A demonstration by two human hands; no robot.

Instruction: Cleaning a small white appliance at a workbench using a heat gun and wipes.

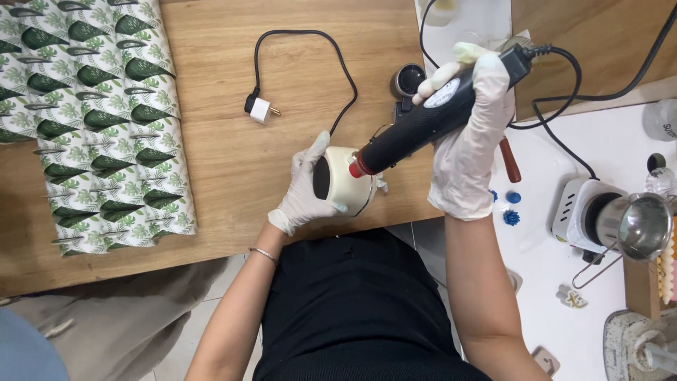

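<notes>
Now both gloved grips closed: left hand around cream jar, right hand around black heat tool.

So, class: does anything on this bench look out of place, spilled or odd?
Yes. A white plug lies loose on the wooden table, connected to nothing in view. Small blue bits are scattered on the white surface beside the right hand.

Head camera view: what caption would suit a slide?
Gloved right hand aims a black heat gun at a cream container in the left hand.
</notes>
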